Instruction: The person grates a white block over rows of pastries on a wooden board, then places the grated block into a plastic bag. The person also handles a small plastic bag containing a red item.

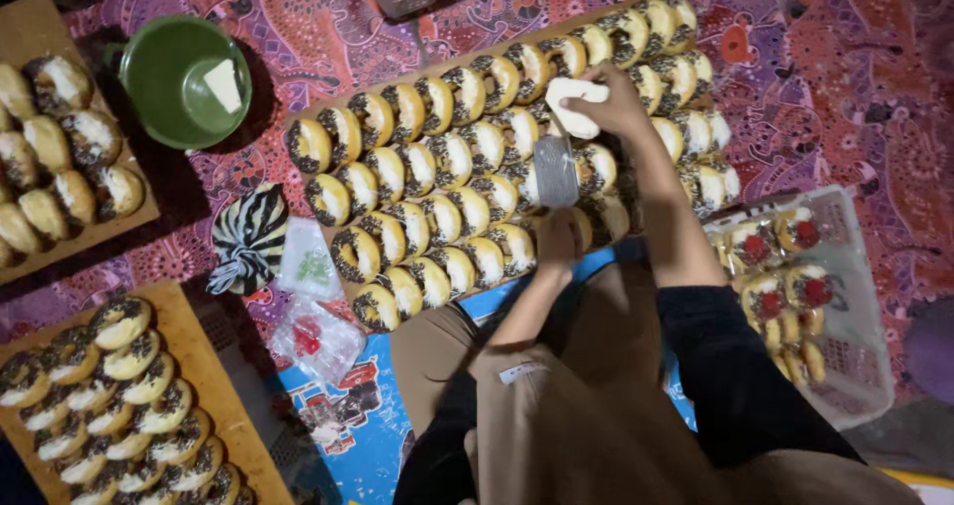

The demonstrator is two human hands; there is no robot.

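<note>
Head view, looking straight down. A flat metal grater [556, 170] stands over the middle of a long wooden tray [320, 111] packed with rows of donuts [427, 212], long axis running 12 to 6 o'clock. A white block [574, 105], probably cheese, sits at the grater's top end.

Right hand [614, 102]: closed over the block, pressing it to the grater's upper edge. It comes in from 5 o'clock, forearm crossing the tray's right half.

Left hand [558, 239]: at the grater's 6 o'clock end, fingers curled where the handle would be. The grip itself is dim and partly hidden; it appears to be holding the grater up.

The block lies at 12 o'clock from the left hand, with the grater between the two hands. The right hand is the nearer one to the block.

Around:
- Green bowl [169, 87] at 10 o'clock, a white piece inside it.
- Two more wooden boards [204, 361] of topped donuts at 9 and 7 o'clock.
- Black-and-white striped tied bag [247, 237] just left of the tray, two clear plastic packets [313, 338] beside it, one with green bits, one with red.
- White plastic basket [863, 361] at 3 o'clock holding red-topped donuts.
- Blue printed sheet [358, 435] under the knees, over a purple patterned cloth [845, 78].
</note>
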